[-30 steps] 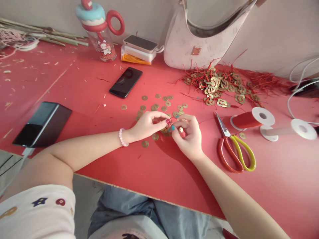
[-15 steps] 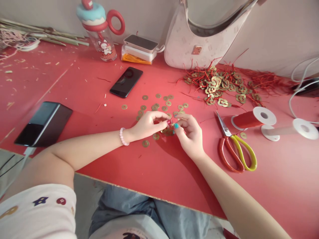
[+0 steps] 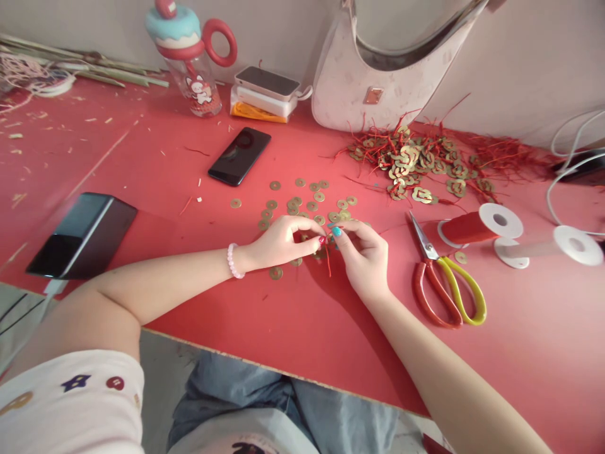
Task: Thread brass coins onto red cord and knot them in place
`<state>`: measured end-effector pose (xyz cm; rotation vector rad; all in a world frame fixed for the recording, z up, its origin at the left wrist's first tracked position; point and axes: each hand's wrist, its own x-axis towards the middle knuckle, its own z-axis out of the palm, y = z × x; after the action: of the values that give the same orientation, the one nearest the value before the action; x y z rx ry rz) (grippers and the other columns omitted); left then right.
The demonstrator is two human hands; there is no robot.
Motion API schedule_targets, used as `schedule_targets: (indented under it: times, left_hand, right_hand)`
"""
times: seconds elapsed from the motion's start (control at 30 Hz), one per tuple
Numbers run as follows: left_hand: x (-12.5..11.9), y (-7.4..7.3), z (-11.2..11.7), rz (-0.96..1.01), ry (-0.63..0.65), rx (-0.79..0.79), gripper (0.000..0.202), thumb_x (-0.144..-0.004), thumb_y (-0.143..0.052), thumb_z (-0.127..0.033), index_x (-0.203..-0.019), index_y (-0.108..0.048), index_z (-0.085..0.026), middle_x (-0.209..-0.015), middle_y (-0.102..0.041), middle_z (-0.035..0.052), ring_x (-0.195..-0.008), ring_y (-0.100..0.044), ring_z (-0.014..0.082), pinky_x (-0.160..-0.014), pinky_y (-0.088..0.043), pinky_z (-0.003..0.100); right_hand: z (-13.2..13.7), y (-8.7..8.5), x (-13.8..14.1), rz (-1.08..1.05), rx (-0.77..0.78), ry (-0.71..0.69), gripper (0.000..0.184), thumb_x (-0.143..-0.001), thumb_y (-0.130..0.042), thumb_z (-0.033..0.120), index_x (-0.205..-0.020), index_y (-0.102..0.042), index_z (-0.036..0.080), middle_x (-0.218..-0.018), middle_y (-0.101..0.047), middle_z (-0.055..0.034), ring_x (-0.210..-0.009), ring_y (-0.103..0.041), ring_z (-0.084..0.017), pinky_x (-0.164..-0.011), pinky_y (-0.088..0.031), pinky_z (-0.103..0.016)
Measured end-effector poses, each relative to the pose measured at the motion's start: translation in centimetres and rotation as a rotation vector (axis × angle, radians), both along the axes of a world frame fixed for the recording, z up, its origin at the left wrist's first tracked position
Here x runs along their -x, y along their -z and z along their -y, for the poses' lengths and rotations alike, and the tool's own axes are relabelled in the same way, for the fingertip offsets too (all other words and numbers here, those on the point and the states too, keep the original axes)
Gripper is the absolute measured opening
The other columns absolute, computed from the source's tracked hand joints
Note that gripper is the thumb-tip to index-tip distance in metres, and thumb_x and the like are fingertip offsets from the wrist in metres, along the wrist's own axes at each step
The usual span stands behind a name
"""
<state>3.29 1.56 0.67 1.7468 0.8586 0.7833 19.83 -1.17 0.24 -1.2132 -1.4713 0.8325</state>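
Both hands meet over the red table point(image 3: 227, 309), fingertips nearly touching. My left hand point(image 3: 283, 243) pinches a red string point(image 3: 329, 265), whose short end dangles below the fingertips. On the other side, my right hand point(image 3: 363, 255) is closed in a pinch on the same string. Whether a coin is held between the fingers is hidden. Loose brass coins point(image 3: 312, 206) with holes lie scattered behind and under the hands. Farther right rests a spool of red string point(image 3: 467, 227).
Scissors point(image 3: 437, 271) with red and yellow handles lie right of my hands, near a white spool point(image 3: 548, 246). Behind is a heap of coins tied with red string point(image 3: 416, 157), before a handbag point(image 3: 359, 82). A phone point(image 3: 240, 156), a folding phone point(image 3: 82, 236) and a bottle point(image 3: 189, 69) stand left.
My right hand has shifted slightly right and its fingers have closed into a tighter pinch. A red string end now hangs below the fingertips. My left hand has barely moved.
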Motion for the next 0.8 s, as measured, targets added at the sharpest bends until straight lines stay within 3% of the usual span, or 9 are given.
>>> schedule_targets:
  times: [0.2,0.8]
  left_hand:
    - [-0.06,0.15,-0.01,0.033,-0.101,-0.005,0.013,-0.079,-0.054,-0.021,-0.086,-0.063,-0.015,-0.078,-0.067,0.0031,-0.071,-0.062,0.0125,-0.065,-0.051,0.023]
    - [-0.16,0.12,0.11,-0.022,-0.156,-0.143,0.008,-0.074,-0.056,-0.019,-0.080,-0.061,-0.016,-0.077,-0.063,0.0030,-0.066,-0.056,0.0108,-0.061,-0.048,0.023]
  right_hand:
    - [0.39,0.01,0.07,-0.054,0.087,-0.191,0.022,-0.079,-0.054,0.018,-0.100,-0.047,0.023,-0.061,-0.055,0.0057,-0.057,-0.054,-0.010,-0.058,-0.046,-0.026]
    - [0.67,0.00,0.18,0.038,-0.044,-0.061,0.024,-0.074,-0.048,0.010,-0.093,-0.043,0.023,-0.062,-0.049,0.0058,-0.058,-0.050,-0.010,-0.059,-0.042,-0.026]
